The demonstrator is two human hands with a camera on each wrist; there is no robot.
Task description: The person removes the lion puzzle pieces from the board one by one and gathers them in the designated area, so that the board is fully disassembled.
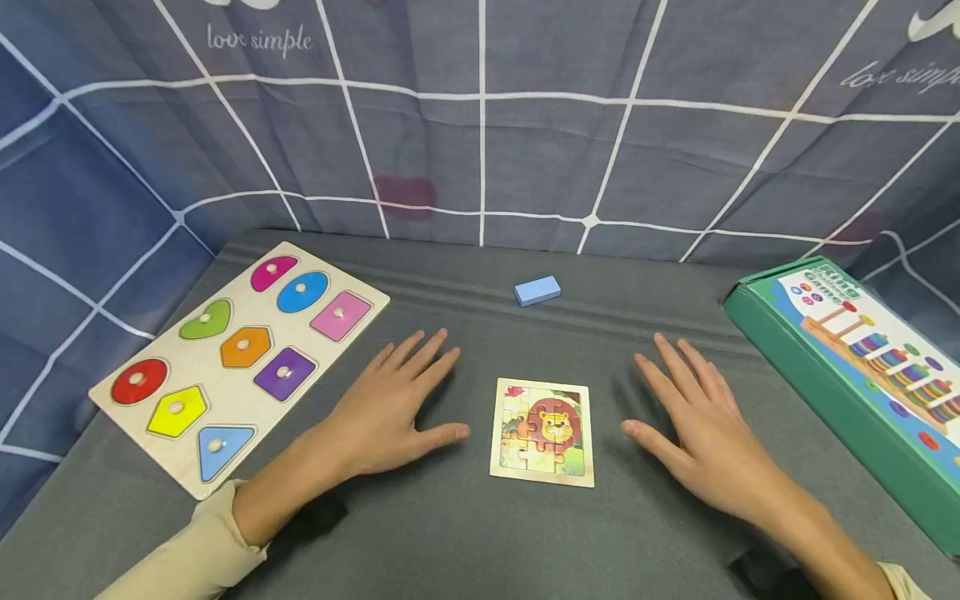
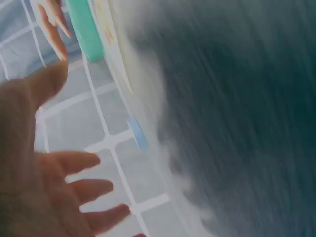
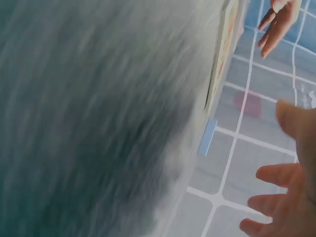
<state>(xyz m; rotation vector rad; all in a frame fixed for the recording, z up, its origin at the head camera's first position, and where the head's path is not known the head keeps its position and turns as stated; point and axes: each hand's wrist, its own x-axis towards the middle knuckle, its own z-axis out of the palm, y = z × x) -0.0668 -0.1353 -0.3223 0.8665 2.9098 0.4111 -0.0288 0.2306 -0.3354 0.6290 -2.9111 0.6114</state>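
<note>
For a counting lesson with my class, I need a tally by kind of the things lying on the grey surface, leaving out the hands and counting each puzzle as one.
Puzzles (lion puzzle, shape board): 2
Blue block: 1
Green box: 1
Total: 4

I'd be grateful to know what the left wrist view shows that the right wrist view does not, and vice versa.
Only the left wrist view shows the green box.

Only the right wrist view shows the pink patch on the gridded cloth.

Both show that cloth, the blue block, the lion puzzle at a steep slant, the blurred grey tabletop, the left hand and the right hand.
</note>
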